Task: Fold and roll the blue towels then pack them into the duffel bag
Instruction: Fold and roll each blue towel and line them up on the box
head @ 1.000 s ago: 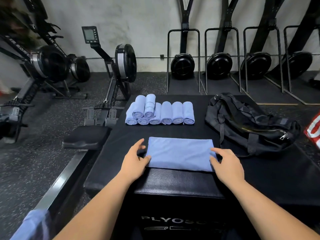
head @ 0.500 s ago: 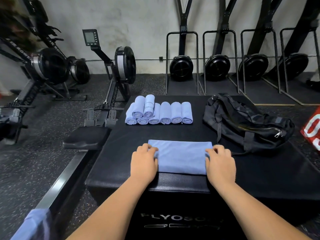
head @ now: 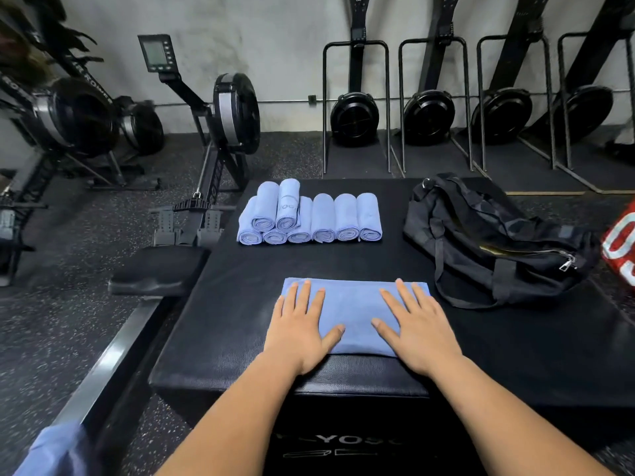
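Observation:
A folded blue towel [head: 355,307] lies flat near the front edge of the black padded box [head: 223,304]. My left hand [head: 302,328] rests palm down on its left part, fingers spread. My right hand [head: 417,328] presses flat on its right part the same way. Neither hand grips anything. Behind the towel, several rolled blue towels [head: 309,219] sit in a row, two of them stacked on top at the left. The black duffel bag [head: 494,242] lies slumped at the right of the box, its zipper pull toward the front right.
A rowing machine [head: 220,132] and its seat [head: 158,274] stand close to the box's left side. More rowers stand upright against the back wall. A red and white object [head: 622,249] shows at the right edge. Blue cloth [head: 51,448] sits at the bottom left corner.
Both hands moved from gripping the towel's left and right ends onto its top, and now lie flat with fingers spread. The towel looks narrower front to back than a second ago.

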